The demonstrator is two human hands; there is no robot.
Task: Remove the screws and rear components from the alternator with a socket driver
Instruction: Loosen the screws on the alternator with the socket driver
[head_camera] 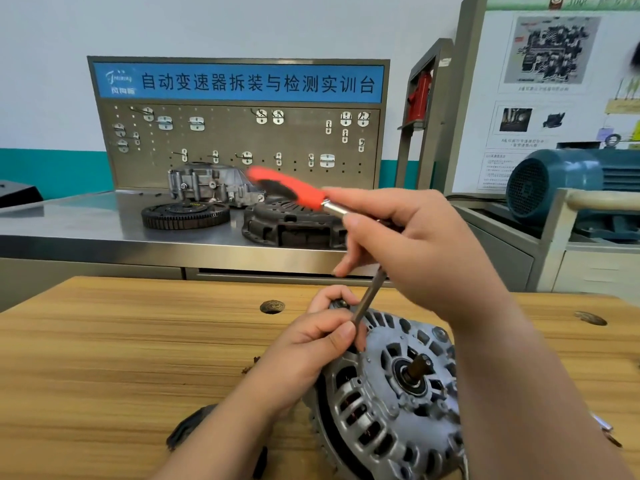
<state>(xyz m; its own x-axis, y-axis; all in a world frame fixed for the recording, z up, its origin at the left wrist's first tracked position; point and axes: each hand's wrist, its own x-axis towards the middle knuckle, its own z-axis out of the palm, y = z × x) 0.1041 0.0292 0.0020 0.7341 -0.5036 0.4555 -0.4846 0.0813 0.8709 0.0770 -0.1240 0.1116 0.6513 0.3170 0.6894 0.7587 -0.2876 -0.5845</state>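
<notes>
Two hands hold one tool over the alternator [391,393], which lies at the near right of the wooden tabletop [121,358] with its shaft end facing up. The left hand [304,348] rests against the alternator's rim, its fingers [341,336] pinched round the lower shaft of the socket driver [367,299]. Above it, the right hand [415,244] has its fingers clamped on the upper shaft, just below the blurred red handle. A round hole [272,306] sits in the wood beyond the left hand. Farther back, a steel tabletop [69,223] carries a toothed ring [185,213], a clutch cover [291,223] and a grey housing [207,183] before a pegboard [239,140]. A blue motor [561,181] stands far right.
</notes>
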